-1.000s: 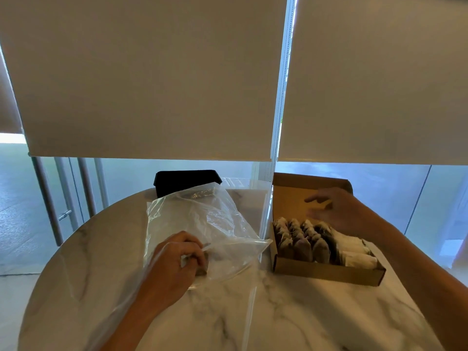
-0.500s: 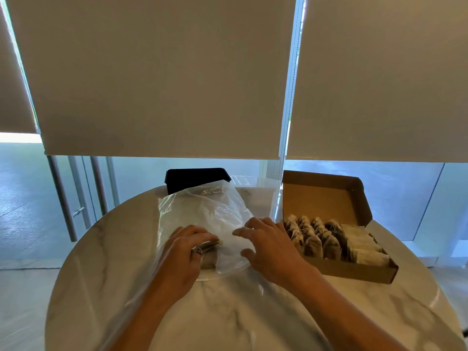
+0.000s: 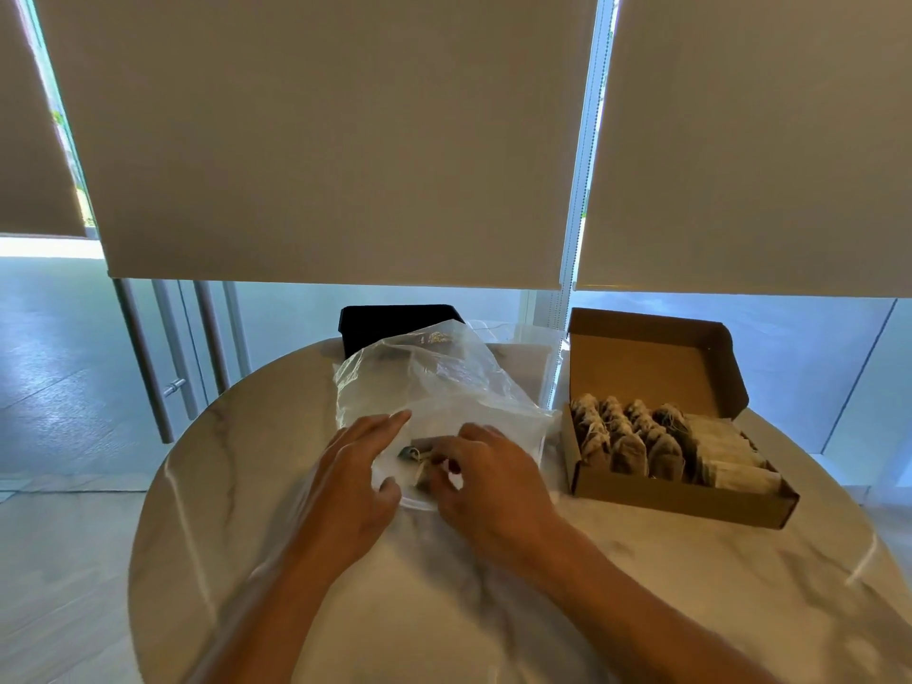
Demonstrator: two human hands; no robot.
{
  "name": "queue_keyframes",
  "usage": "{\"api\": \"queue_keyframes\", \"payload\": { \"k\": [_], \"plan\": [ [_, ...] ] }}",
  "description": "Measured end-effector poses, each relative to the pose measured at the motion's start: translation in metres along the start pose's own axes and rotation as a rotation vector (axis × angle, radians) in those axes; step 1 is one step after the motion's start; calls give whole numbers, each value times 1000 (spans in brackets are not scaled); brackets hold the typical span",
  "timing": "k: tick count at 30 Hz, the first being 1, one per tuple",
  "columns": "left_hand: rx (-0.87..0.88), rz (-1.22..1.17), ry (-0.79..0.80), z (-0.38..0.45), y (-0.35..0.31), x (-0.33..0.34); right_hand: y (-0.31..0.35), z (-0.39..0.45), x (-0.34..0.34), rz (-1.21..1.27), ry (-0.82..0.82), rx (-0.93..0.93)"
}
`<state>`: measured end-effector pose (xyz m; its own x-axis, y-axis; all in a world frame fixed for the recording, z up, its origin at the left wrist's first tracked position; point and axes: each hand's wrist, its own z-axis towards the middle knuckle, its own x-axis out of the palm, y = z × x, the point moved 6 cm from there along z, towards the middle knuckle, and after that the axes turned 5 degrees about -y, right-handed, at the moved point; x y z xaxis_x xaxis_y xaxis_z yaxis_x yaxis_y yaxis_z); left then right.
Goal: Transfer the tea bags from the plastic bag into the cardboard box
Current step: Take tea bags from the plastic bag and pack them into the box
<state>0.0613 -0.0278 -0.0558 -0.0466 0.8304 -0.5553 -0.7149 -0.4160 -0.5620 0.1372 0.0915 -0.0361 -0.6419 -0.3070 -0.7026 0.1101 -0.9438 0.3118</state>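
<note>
While the cardboard box (image 3: 656, 496) is standing open on the right of the marble table (image 3: 641, 609) with rows of tea bags (image 3: 661, 444) already packed in it, the plastic bag (image 3: 434, 387) is lying just left of it, looking nearly emptied. One remaining tea bag (image 3: 419, 449) is showing at its near end. The left hand (image 3: 353, 481) is resting on the film with fingers extended, gripping nothing. The right hand (image 3: 486, 478) is curling its fingers at that tea bag; whether it is actually pinching it cannot be told. Judged nearly complete.
</note>
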Motion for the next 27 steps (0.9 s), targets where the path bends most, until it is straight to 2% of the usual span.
{"api": "queue_keyframes", "payload": {
  "k": [3,7,15,20,23,25,27],
  "plan": [
    [-3,-34,12,-2,-3,2,-19,1,27,-45,115,143],
    [0,-32,14,0,-4,2,-34,-1,40,-29,205,197],
    [-13,-28,34,-2,-4,3,-31,-7,11,120,100,189],
    [-77,-69,-61,1,-7,-3,-14,-20,-23,73,-91,12],
    [-139,-129,-35,1,-9,-3,0,-22,-27,-5,-187,-134],
    [-139,-185,-31,1,-12,-2,9,-24,-23,-24,-187,-220],
    [-133,-246,-60,2,-13,-4,10,-23,-24,51,-140,-167]
  ]
}}
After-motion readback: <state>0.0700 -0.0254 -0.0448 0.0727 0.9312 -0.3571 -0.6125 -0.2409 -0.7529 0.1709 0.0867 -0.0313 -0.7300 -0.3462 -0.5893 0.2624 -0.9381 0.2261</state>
